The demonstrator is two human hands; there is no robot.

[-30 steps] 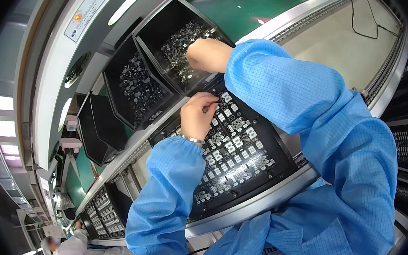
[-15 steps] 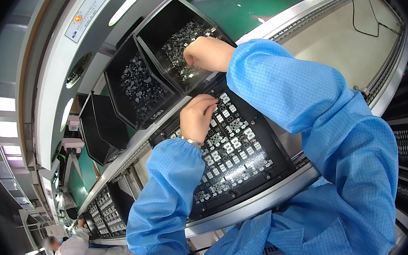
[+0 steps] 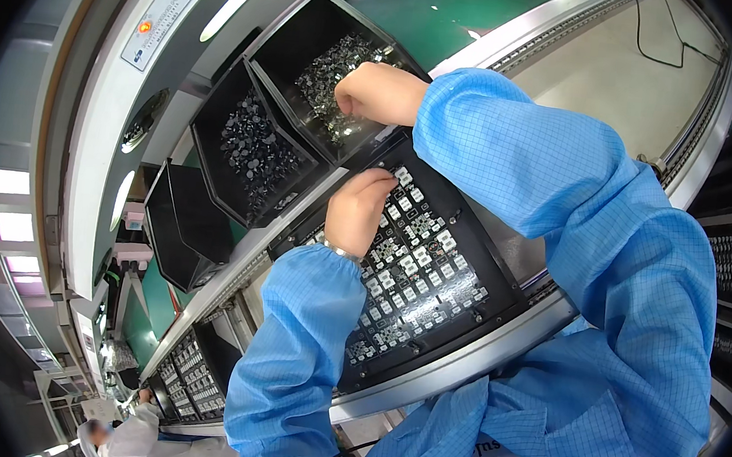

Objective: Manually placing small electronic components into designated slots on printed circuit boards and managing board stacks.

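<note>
My left hand (image 3: 355,214) is over the far left corner of a black tray (image 3: 501,279) that carries a panel of small circuit boards (image 3: 420,259). Its fingers are pressed together at a white part by the panel's far edge; whatever they pinch is too small to make out. My right hand (image 3: 381,92) reaches into a black bin (image 3: 291,43) of small shiny metal parts (image 3: 332,73). Those fingers are curled down among the parts, and their tips are hidden.
Left of that bin stands another black bin (image 3: 210,119) with dark small parts (image 3: 256,145), then a third black bin (image 3: 179,221). A metal conveyor rail (image 3: 459,358) runs along the near side. Further left, a co-worker (image 3: 135,435) sits by another tray of boards (image 3: 187,378).
My left fingers have drawn together and tipped slightly to the right at the panel's far edge. My right hand stays in the metal parts bin, and the whole view has shifted a little.
</note>
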